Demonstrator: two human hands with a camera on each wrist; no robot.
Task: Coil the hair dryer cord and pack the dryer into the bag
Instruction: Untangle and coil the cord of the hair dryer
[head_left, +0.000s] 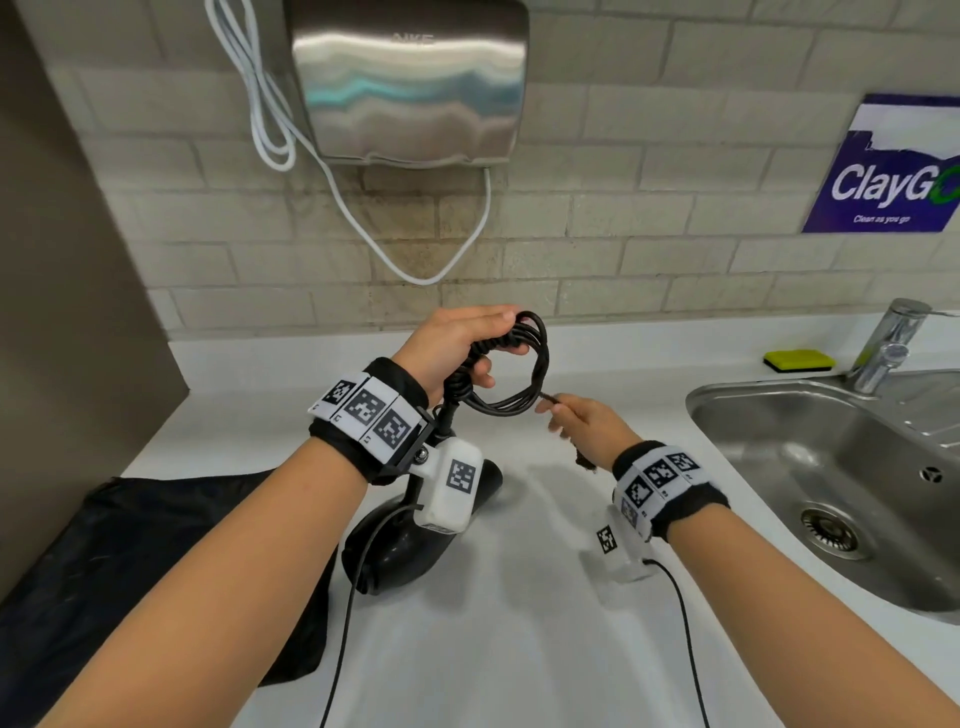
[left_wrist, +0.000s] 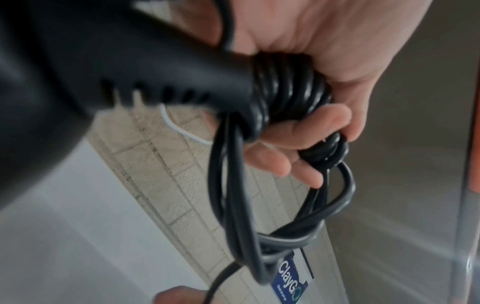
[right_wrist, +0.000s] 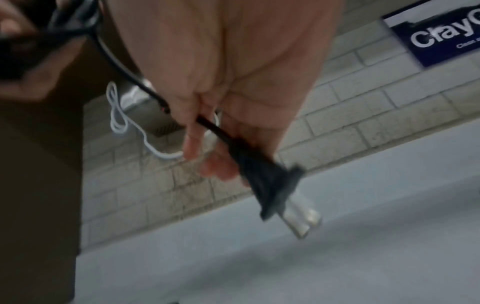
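Cord loops hang gathered above the white worktop, bunched in the left hand, whose grip is curled round the coils by the dryer handle. Right hand, near the loops, pinches the cord just behind the plug. Dryer's body sits low over the worktop, beside the black bag lying flat at left.

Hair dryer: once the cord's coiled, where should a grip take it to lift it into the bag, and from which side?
Probably the handle, from above. The hair dryer lies on the counter with its handle rising toward the left hand, which holds the coiled cord at its top. The right hand holds the plug. The bag lies left.
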